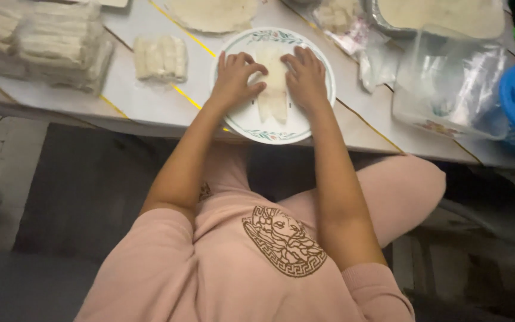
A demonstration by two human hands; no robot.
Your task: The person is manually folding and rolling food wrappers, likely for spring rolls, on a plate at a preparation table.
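Left hand (233,80): your fingers are bent, pressing the wrapper's (274,83) left edge.
Right hand (306,77): flat, fingers spread on its right edge.
Wrapper: between your fingertips, on the plate (251,122).
Progress: half folded; finished rolls (161,58) lie beyond your left fingers.

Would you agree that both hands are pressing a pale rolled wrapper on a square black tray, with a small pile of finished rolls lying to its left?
Not quite. In the head view the left hand and right hand press the pale rolled wrapper on a round white plate with a patterned rim, not a square black tray. The small pile of finished rolls does lie to its left.
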